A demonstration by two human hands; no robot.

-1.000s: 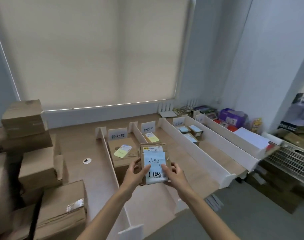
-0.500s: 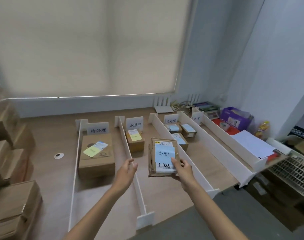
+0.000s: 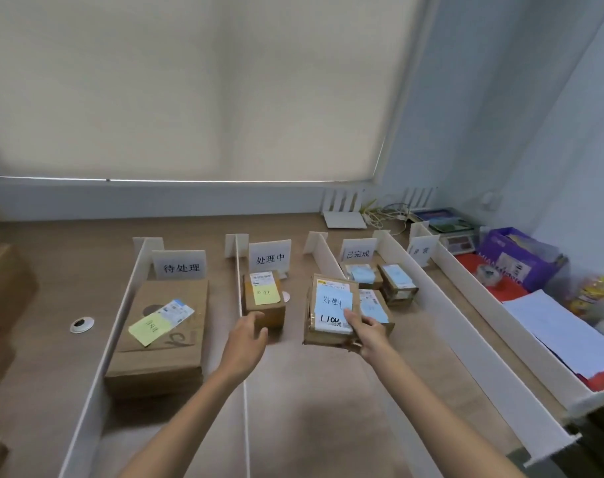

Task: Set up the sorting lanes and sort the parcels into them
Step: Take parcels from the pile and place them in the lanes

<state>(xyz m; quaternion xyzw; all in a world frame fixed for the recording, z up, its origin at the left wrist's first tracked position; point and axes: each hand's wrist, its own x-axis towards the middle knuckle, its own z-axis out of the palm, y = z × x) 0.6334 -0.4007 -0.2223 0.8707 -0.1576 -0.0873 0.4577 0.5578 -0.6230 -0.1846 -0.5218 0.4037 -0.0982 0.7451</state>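
Parcel, brown cardboard, flat (image 3: 328, 315): pale-blue note, handwritten characters, digits beginning "110". Right hand (image 3: 369, 334) gripped near edge, thumb on top. Parcel held tilted above white divider board (image 3: 324, 251) between lanes signed 处理中 (image 3: 270, 258) and 已完成 (image 3: 357, 253). Left hand (image 3: 247, 336): fingers relaxed, holding nothing, near small brown box with yellow note (image 3: 264, 298) in 处理中 lane. Near half of that lane bare. 待处理 (image 3: 180, 269) lane held large flat carton (image 3: 162, 353).
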